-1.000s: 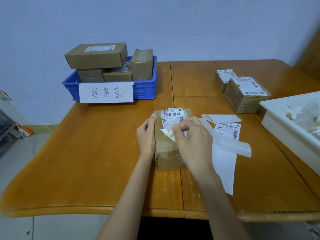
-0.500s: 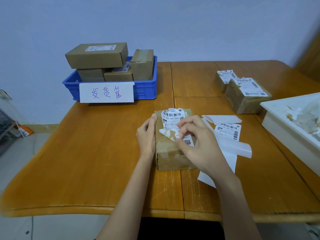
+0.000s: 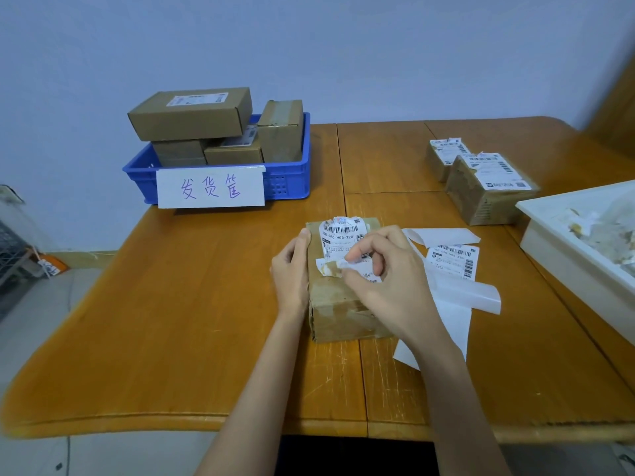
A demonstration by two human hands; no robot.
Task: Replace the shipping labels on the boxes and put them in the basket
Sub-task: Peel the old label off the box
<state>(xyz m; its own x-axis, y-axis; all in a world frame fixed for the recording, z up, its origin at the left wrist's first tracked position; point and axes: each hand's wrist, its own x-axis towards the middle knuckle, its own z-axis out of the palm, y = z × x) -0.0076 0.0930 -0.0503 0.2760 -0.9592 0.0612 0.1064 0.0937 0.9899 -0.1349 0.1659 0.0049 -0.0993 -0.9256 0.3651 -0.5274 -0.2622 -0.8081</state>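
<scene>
A brown cardboard box (image 3: 338, 314) lies in the middle of the wooden table. A torn white shipping label (image 3: 340, 233) sticks to its top. My left hand (image 3: 292, 269) holds the box's left side, thumb on the top edge. My right hand (image 3: 385, 280) pinches a peeled strip of that label over the box. A fresh label (image 3: 453, 261) lies on white backing paper (image 3: 457, 304) just right of the box. The blue basket (image 3: 288, 182) at the back left holds several boxes.
Two more labelled boxes (image 3: 488, 194) stand at the back right. A white tray (image 3: 567, 249) with paper scraps sits at the right edge. A white sign with purple writing (image 3: 210, 188) hangs on the basket's front. The floor lies to the left.
My right hand has moved slightly left and lower over the box, pulling the loose label strip with it. My left hand and the box have stayed put.
</scene>
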